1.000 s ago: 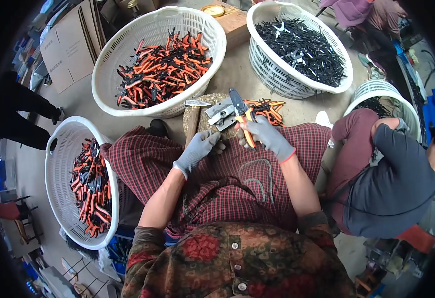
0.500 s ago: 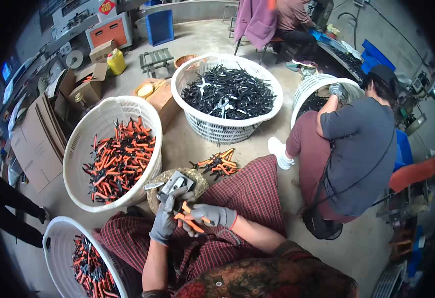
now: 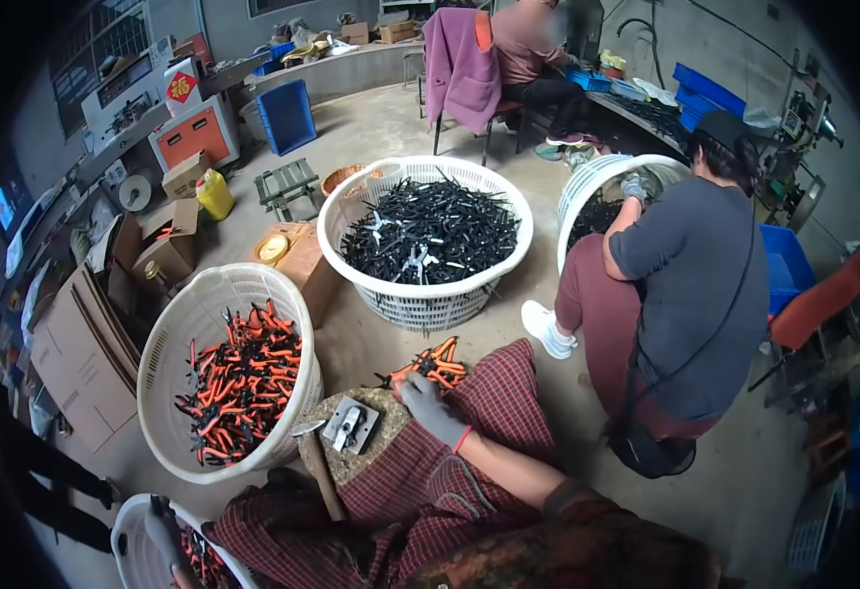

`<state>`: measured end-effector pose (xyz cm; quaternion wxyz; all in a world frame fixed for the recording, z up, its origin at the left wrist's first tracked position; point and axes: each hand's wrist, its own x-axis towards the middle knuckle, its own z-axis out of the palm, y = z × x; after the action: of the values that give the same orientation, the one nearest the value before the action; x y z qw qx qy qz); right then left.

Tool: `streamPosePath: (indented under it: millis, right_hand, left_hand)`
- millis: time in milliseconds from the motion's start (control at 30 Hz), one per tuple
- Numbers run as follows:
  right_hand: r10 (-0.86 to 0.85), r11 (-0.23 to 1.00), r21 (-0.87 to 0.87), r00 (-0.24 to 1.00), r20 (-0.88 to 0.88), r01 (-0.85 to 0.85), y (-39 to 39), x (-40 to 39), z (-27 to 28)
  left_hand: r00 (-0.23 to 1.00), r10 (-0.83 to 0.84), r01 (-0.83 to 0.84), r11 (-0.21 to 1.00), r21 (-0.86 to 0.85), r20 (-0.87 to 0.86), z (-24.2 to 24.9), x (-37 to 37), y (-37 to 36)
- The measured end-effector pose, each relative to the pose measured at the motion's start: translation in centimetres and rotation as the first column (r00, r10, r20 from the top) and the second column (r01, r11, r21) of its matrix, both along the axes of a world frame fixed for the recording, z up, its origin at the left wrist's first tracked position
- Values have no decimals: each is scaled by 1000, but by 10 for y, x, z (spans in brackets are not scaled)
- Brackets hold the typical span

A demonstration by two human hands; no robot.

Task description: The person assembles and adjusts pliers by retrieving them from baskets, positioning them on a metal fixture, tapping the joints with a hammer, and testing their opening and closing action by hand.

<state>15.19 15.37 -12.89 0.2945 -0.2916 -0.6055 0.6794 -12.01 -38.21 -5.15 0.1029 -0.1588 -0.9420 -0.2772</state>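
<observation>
My right hand (image 3: 428,406), in a grey glove, reaches to a small pile of orange-handled pliers (image 3: 440,365) on the floor, its fingers closed on an orange handle at the near edge. At the lower left, my left hand (image 3: 165,538), also gloved, is over a white basket (image 3: 128,542) that holds pliers; its fingers cannot be made out. Between my knees stands a round block (image 3: 390,424) bearing a metal fixture (image 3: 351,426). A hammer (image 3: 322,475) leans there with its head on the block's left edge.
A white basket of orange pliers (image 3: 160,393) stands left, and one of black parts (image 3: 327,231) ahead. At right a crouching co-worker (image 3: 695,265) reaches into a tipped basket (image 3: 569,211). Another person (image 3: 528,49) sits at the back. Cardboard (image 3: 81,358) leans at left.
Both hands have left the fixture and parted, the right to the floor pile, the left to the lower-left basket. The hammer and bare fixture now show fully. The view has tilted up.
</observation>
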Motion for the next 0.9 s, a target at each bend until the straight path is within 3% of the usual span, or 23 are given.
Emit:
streamPosePath:
  millis: [33,67,133,233,367,500,600,733,833,900]
  right_hand:
    - [-86,995,53,996,19,85,4,-8,-13]
    - [-115,989,91,993,5,114,3,-10,-14]
    - [-138,961,260,978,157,94,1,-11,-11]
    - [-132,946,320,962,239,50,-3,-26,-34]
    - [-205,813,582,946,250,22,-22,-33,-44]
    - [-311,606,795,919,243,-5,-45,-27,-44]
    - [-292,628,778,924,248,-11,-44,-27,-47]
    - [-284,670,742,912,296,-32,-45,-25,-45]
    - [-302,664,747,900,314,-38,-45,-26,-42]
    - [-265,673,733,893,365,-100,-44,-27,-47]
  left_hand:
    - [990,112,-87,959,-269,81,-2,9,-19]
    - [969,206,-101,836,-539,139,-4,18,-38]
    - [976,206,-92,678,-729,69,-55,27,-88]
    - [960,206,-17,716,-698,188,-58,40,-94]
    - [901,288,29,707,-707,324,-59,8,-51]
    - [968,109,36,833,-553,227,-17,-10,43]
    - [976,-13,117,873,-473,217,-8,-29,102]
    - [957,-165,264,840,-474,240,-15,-51,159]
    - [943,-168,301,803,-514,289,-6,-53,192]
    - [953,-165,279,801,-529,253,-29,-74,189]
